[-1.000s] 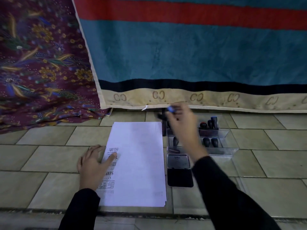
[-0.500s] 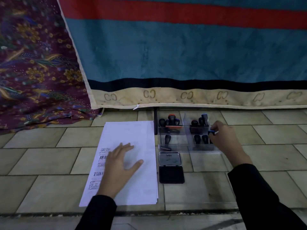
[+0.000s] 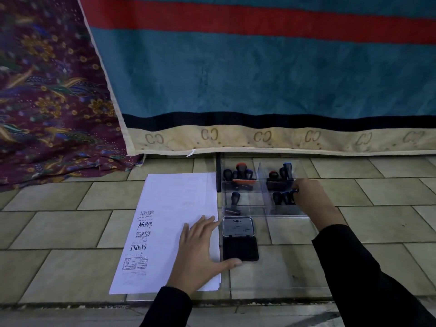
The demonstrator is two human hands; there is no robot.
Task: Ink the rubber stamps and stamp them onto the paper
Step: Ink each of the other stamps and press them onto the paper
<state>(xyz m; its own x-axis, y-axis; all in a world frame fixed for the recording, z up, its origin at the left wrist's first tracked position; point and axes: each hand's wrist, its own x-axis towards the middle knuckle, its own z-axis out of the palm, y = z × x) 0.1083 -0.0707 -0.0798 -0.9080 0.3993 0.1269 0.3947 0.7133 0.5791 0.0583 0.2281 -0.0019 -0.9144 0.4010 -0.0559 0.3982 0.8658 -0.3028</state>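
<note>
Left hand [image 3: 200, 251] flat on paper [image 3: 174, 208], right hand [image 3: 311, 197] perhaps gripping stamp [image 3: 291, 195]

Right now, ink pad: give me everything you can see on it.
The ink pad is a small hinged rectangular case lying open and flat on the tiled floor. Its far half is the silvery lid with a printed label; its near half is the black inking surface. It sits just right of the paper, in front of the clear stamp organizer. The left hand rests on the paper, thumb tip just below the pad's near edge.
</note>
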